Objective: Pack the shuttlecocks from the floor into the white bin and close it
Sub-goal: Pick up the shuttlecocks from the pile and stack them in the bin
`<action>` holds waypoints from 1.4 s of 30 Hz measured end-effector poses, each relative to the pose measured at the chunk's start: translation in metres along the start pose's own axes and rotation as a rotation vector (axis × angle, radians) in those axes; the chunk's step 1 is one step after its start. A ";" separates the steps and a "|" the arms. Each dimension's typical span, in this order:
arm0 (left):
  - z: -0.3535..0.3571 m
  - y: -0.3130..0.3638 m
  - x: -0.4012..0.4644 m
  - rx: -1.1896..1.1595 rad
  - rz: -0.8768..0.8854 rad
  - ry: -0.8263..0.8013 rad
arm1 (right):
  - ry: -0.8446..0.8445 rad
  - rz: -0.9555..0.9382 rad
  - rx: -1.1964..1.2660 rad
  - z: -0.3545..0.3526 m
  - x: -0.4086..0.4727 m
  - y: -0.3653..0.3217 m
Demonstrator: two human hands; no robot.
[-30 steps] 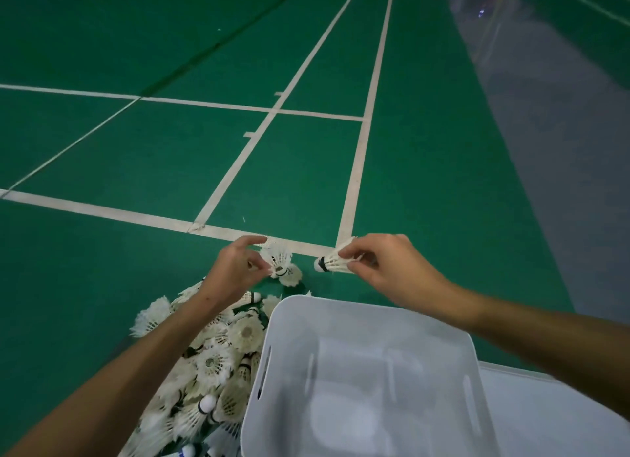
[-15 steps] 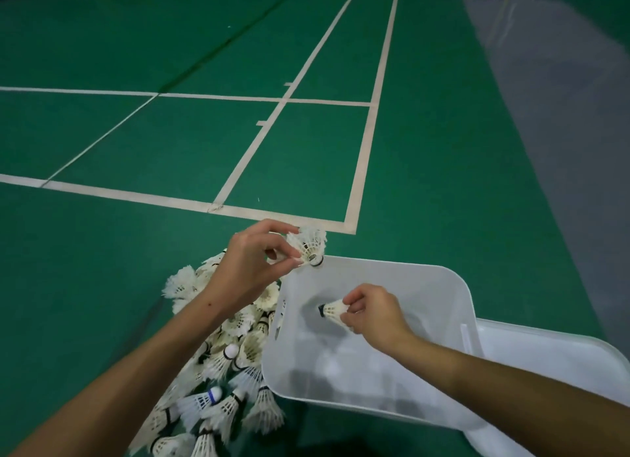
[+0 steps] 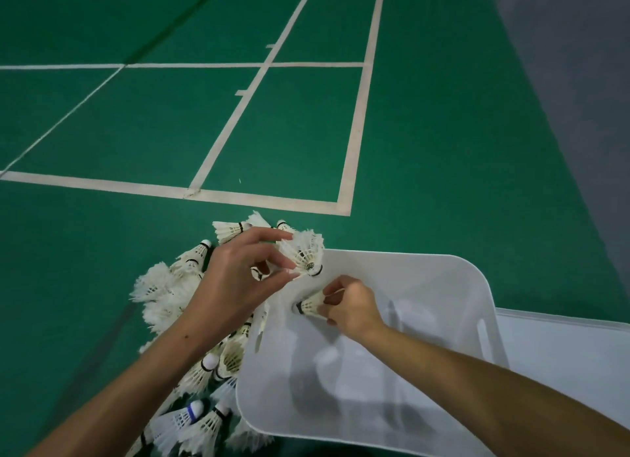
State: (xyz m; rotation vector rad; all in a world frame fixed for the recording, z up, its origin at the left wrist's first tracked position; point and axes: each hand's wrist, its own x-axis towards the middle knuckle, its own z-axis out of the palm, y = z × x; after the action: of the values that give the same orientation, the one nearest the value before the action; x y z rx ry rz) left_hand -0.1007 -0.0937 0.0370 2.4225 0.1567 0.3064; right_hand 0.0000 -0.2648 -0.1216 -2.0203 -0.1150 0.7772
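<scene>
Both hands have come nearer: right hand [image 3: 351, 308] pinches a shuttlecock [image 3: 309, 306] inside the white bin [image 3: 470, 286]; left hand [image 3: 235, 279] pinches another shuttlecock [image 3: 303, 252] at its rim, which might fall outside.

The floor [image 3: 443, 149] under me is deep green, crossed by cream-white court lines [image 3: 356, 122], with a grey strip [image 3: 579, 64] along its right. My bin [image 3: 426, 279] is plain white. The shuttlecocks [image 3: 191, 272] are white-feathered with black bands; one [image 3: 185, 415] has a blue band.

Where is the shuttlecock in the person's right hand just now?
The right hand pinches that shuttlecock inside the white bin, near its left wall, just below the left hand.
</scene>
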 end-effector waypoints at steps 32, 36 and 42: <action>0.038 0.000 -0.025 0.175 -0.053 -0.253 | 0.238 -0.230 -0.570 -0.078 -0.077 -0.001; 0.050 -0.005 -0.019 0.217 -0.048 -0.294 | 0.221 -0.115 -0.410 -0.055 -0.053 0.003; 0.056 -0.006 -0.022 0.288 -0.003 -0.286 | 0.100 -0.032 -0.259 -0.028 -0.029 0.012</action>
State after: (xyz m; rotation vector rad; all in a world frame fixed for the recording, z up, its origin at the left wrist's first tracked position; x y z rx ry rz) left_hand -0.1075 -0.1278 -0.0125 2.7179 0.0800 -0.0721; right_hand -0.0098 -0.3034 -0.1067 -2.2924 -0.1983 0.6674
